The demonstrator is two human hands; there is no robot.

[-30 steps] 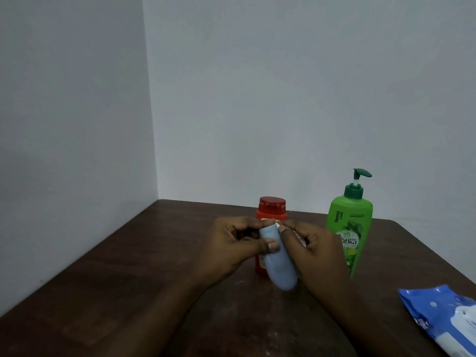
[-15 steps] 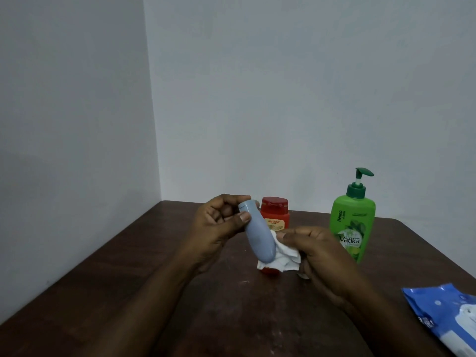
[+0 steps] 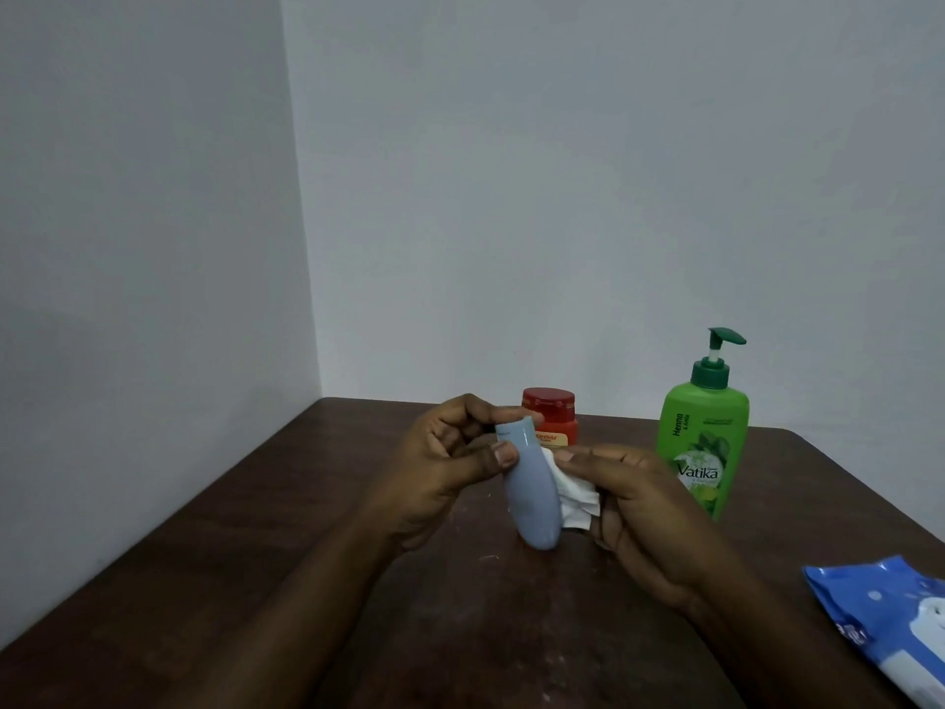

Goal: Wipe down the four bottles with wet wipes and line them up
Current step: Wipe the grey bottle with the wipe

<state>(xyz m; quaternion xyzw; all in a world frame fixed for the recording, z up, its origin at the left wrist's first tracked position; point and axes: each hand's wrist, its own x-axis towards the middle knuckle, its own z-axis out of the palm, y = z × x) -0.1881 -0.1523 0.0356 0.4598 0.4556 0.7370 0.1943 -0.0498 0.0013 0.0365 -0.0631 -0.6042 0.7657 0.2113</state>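
My left hand (image 3: 450, 463) grips a pale blue bottle (image 3: 529, 493) near its cap end, holding it tilted above the table. My right hand (image 3: 649, 514) presses a crumpled white wet wipe (image 3: 575, 501) against the bottle's right side. Behind them stands a red bottle with a red cap (image 3: 551, 419), partly hidden by the blue bottle. A green pump bottle (image 3: 708, 432) stands upright to the right, near the table's back edge. I see only three bottles.
A blue pack of wet wipes (image 3: 890, 626) lies at the right front, partly cut off by the frame. The dark wooden table (image 3: 255, 555) sits in a corner, with walls at the left and back.
The bottle turned from cap-toward-me to cap-up in my left hand. My right hand came off its end and now holds the wipe against its side.
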